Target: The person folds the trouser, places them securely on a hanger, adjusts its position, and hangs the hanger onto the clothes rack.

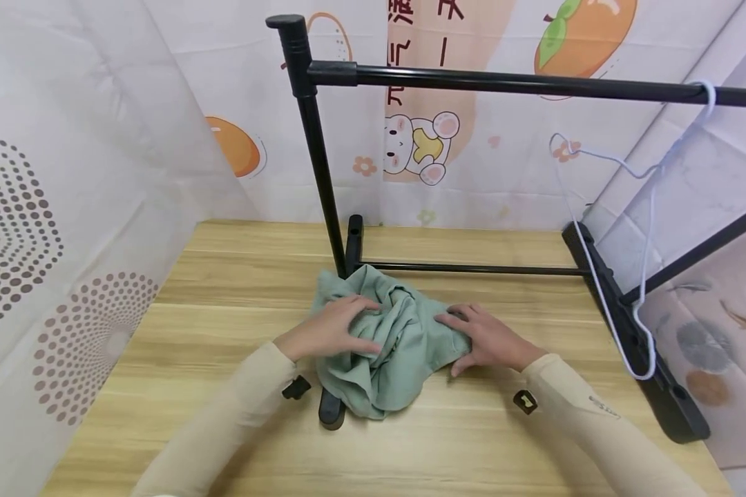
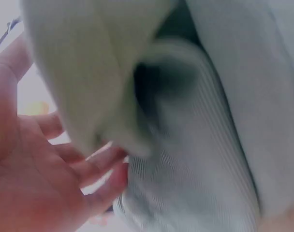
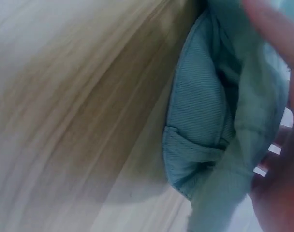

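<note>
A crumpled sage-green garment (image 1: 400, 352) lies in a heap on the wooden table (image 1: 224, 290), partly over the left foot of a black rack. Its kind cannot be told; the right wrist view shows a stitched edge of the ribbed-weave cloth (image 3: 198, 96). My left hand (image 1: 332, 328) is at the heap's left side, thumb and fingers spread apart. In the left wrist view, the fingertips of that hand (image 2: 31, 169) touch a fold. My right hand (image 1: 491, 338) touches the garment's right edge with loosely bent, spread fingers. Some fingertips are hidden behind cloth in the right wrist view.
The black rack's upright (image 1: 317, 152) rises behind the garment, and its top bar (image 1: 472, 79) runs to the right. A pale blue wire hanger (image 1: 649, 276) hangs from that bar, near the right foot (image 1: 659, 386). Patterned curtains (image 1: 87, 207) surround the table.
</note>
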Motion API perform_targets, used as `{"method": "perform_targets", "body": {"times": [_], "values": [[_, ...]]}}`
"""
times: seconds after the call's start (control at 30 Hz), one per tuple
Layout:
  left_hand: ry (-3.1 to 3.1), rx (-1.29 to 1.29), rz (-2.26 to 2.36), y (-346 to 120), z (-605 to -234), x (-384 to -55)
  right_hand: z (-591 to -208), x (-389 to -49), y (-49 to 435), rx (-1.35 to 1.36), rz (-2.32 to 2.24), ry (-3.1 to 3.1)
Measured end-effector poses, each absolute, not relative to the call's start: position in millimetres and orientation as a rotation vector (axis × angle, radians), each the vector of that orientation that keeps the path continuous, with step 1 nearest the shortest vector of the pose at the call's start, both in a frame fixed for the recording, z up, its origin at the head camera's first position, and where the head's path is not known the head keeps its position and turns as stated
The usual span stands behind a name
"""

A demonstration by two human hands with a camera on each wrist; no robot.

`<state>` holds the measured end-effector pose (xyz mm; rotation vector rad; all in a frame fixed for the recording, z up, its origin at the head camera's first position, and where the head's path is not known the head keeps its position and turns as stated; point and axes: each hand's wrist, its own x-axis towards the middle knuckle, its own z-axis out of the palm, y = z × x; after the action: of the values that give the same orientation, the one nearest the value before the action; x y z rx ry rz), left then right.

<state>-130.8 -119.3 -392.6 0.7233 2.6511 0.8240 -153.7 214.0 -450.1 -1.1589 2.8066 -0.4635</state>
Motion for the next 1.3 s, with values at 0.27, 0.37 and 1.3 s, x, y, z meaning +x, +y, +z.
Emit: {"method": "perform_targets", "body": {"times": [0.27,0.37,1.3], "values": [[2.732,0.716,0.983,-155,-397,-130,-446,-153,212,-1.035,-0.621,2.746],[2.809,0.669,1.027,-166,-400,-129,-447,-155,213,-0.959,-0.673,2.769],[2.593,0.234,1.203,-196,-453,-159,-459,-179,230,-0.650,-0.692,2.771]]}}
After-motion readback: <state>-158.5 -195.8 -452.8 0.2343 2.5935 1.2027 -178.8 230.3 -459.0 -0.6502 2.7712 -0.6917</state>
